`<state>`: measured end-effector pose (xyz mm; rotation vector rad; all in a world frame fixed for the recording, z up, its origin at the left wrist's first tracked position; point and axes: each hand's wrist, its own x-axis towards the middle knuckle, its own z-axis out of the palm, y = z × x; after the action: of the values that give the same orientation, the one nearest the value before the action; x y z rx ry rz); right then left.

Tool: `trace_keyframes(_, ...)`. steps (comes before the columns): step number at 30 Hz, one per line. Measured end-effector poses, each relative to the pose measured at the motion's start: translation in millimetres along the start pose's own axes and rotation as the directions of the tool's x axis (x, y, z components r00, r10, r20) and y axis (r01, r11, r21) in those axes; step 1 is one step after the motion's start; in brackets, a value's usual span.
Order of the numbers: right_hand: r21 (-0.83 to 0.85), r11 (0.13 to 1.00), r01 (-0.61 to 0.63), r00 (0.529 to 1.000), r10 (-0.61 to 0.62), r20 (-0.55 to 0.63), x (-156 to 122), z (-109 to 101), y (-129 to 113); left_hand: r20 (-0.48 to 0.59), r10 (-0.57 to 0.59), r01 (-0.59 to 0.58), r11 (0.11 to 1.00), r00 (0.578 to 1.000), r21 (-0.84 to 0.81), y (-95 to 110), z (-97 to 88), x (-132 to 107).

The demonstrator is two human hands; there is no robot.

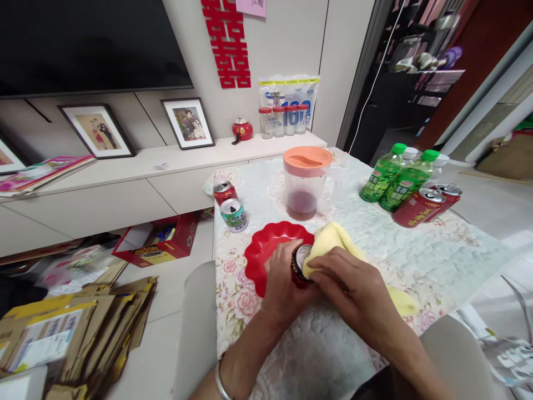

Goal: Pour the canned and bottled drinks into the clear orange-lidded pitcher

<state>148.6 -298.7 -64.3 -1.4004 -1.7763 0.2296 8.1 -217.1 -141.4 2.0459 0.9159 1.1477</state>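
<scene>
Left hand [283, 283] clamped round red can [296, 269], label unreadable. Right hand [353, 289] pinches soft yellow cloth [333, 238] against the can's metal top, over the scalloped red plastic dish [262, 250]. Lace over floral tablecloth [416, 250]. Clear jug [306, 186], orange lid. Green bottles [385, 178], Chinese labels. On the wall, a red double-happiness cutout [227, 41].

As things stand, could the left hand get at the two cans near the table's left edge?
Probably yes: the left hand would have to let go of the can it grips under the yellow cloth; only the low red plate lies toward the two cans.
</scene>
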Motion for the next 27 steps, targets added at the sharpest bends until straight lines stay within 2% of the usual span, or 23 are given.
trace_keyframes(4,-0.142,0.988,0.054,0.996,-0.042,0.084,-2.6,1.1,-3.1,-0.012,0.015,-0.015,1.0,1.0,0.005,-0.7,0.5,-1.6)
trace_keyframes(8,-0.223,0.973,0.063,0.984,-0.023,0.178,-5.8,-11.5,-0.4,0.034,0.012,-0.011,1.0,0.999,-0.023,1.2,-1.8,-0.2)
trace_keyframes(11,-0.301,0.951,0.062,0.981,-0.002,0.193,-8.0,-17.7,3.6,0.036,0.032,-0.032,0.999,0.999,-0.014,3.2,-2.2,1.7)
trace_keyframes(16,-0.451,0.888,0.085,0.995,-0.051,0.089,-7.3,-12.5,14.4,0.032,0.029,-0.027,0.999,0.999,-0.034,4.7,-1.8,3.7)
trace_keyframes(19,-0.554,0.832,0.039,0.991,-0.105,-0.088,-4.4,-10.5,22.9,0.023,0.023,-0.022,0.999,0.999,-0.05,5.3,-3.3,3.8)
trace_keyframes(21,-0.532,0.846,-0.017,0.971,-0.114,-0.211,-2.9,-13.1,26.5,0.017,0.002,-0.001,0.998,1.0,-0.07,5.5,-4.5,3.6)
trace_keyframes(23,-0.417,0.908,-0.042,0.961,-0.078,-0.266,-2.4,-17.4,26.3,0.015,-0.023,0.025,0.995,1.0,-0.094,5.1,-5.2,3.3)
trace_keyframes(25,-0.274,0.961,-0.041,0.971,-0.027,-0.238,-2.8,-20.5,22.3,0.013,-0.039,0.041,0.993,0.999,-0.109,4.0,-5.3,3.0)
trace_keyframes(27,-0.16,0.986,-0.038,0.991,0.016,-0.131,-3.7,-20.4,16.0,0.021,-0.053,0.055,0.991,0.998,-0.124,2.7,-5.3,2.6)
